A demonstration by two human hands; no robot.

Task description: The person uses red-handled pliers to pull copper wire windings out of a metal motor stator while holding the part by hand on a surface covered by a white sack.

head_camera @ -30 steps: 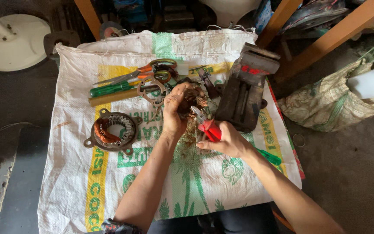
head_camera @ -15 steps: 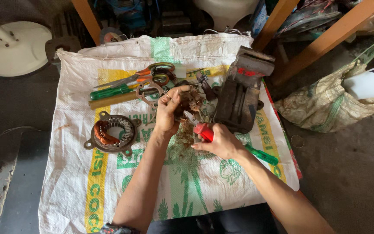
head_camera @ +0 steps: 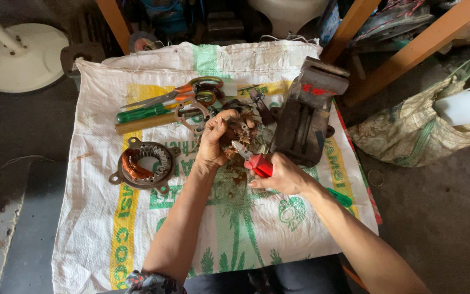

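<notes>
My left hand (head_camera: 213, 139) grips a tangled bundle of copper wire (head_camera: 240, 130) over a woven white sack (head_camera: 191, 239) spread on the floor. My right hand (head_camera: 281, 175) holds red-handled pliers (head_camera: 252, 158), whose tip points up into the wire bundle. To the left of my hands a round motor stator with copper windings (head_camera: 143, 164) lies flat on the sack. Just right of the wire a dark metal bench vise (head_camera: 308, 117) stands on the sack.
Orange-handled scissors (head_camera: 178, 93), a green-handled tool (head_camera: 142, 113) and a wooden stick lie at the far end of the sack. A white fan base (head_camera: 23, 57) stands far left. A patterned bag with a white object (head_camera: 436, 128) sits at the right, beside wooden table legs (head_camera: 409, 54).
My hands have stayed together at the wire bundle, with the pliers shifting slightly against it. The view has tilted a little.
</notes>
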